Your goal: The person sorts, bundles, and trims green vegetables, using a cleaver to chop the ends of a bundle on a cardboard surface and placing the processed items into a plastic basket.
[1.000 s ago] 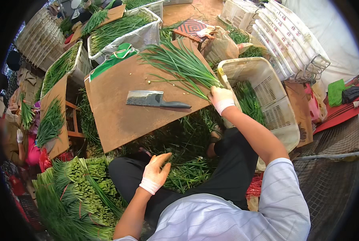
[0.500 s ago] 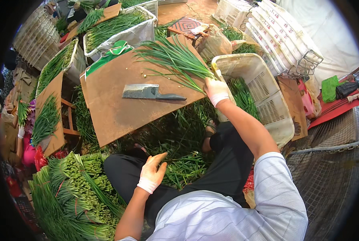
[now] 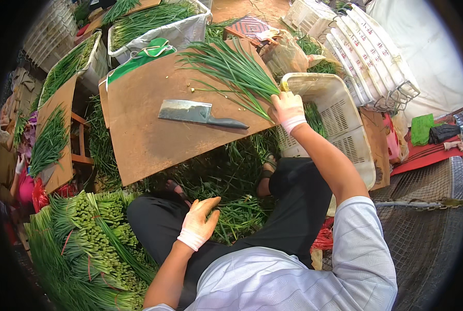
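My right hand [image 3: 288, 110], in a pale glove, is closed around the cut ends of a bunch of garlic chives [image 3: 239, 70]. The long green leaves fan out to the far left across a brown board [image 3: 143, 142]. On that board, left of the bunch, a cleaver [image 3: 186, 111] lies flat with its dark handle toward my right hand. My gloved left hand [image 3: 199, 222] hovers by my left thigh, fingers apart and holding nothing. Below it, loose chive leaves [image 3: 241, 215] litter the ground between my legs.
A white crate [image 3: 363, 155] with chives inside stands right of the board. Tied chive bundles [image 3: 94, 249] are stacked at my left. Beyond the board are a lined basket [image 3: 177, 39] of chives and stacked white crates [image 3: 371, 57]. Another person's gloved hand [image 3: 20, 165] shows far left.
The whole view has shifted slightly. My right hand stays on the chive ends, its back now turned more upward. My left hand and the cleaver look much as before.
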`<act>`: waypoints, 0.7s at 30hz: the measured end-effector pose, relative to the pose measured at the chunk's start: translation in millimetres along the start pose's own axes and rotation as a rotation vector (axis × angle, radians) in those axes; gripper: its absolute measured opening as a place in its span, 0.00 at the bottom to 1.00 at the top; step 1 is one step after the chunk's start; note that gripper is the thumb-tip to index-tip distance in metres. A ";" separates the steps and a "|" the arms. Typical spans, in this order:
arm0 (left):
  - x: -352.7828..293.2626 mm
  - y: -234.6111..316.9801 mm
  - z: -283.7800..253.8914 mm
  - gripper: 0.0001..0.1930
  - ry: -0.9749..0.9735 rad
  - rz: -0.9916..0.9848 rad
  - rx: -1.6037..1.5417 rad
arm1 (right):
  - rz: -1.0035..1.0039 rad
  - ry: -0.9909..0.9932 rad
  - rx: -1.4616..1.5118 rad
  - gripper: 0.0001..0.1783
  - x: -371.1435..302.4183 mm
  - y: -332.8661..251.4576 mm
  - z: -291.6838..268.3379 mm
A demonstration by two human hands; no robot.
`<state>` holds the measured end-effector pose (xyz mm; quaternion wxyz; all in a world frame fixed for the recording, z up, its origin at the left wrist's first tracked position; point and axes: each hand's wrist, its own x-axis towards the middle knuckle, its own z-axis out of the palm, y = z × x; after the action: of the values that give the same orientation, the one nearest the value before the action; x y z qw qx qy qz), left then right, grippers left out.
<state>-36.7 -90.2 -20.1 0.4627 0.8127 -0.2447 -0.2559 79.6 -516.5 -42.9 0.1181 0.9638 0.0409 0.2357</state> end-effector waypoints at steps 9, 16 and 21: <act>-1.4 -5.2 3.9 0.20 -0.002 0.015 0.013 | -0.062 0.036 -0.070 0.07 1.8 -0.6 4.8; -3.9 -7.3 4.4 0.20 -0.011 0.003 0.016 | -0.045 -0.034 -0.068 0.06 12.9 -0.3 6.1; -5.3 -6.2 2.8 0.20 -0.004 0.003 0.021 | 0.003 -0.023 -0.035 0.06 13.6 8.8 22.4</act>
<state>-41.5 -85.8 -25.8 0.4542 0.8166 -0.2494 -0.2543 102.2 -527.8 -54.0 0.1348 0.9643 0.0338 0.2254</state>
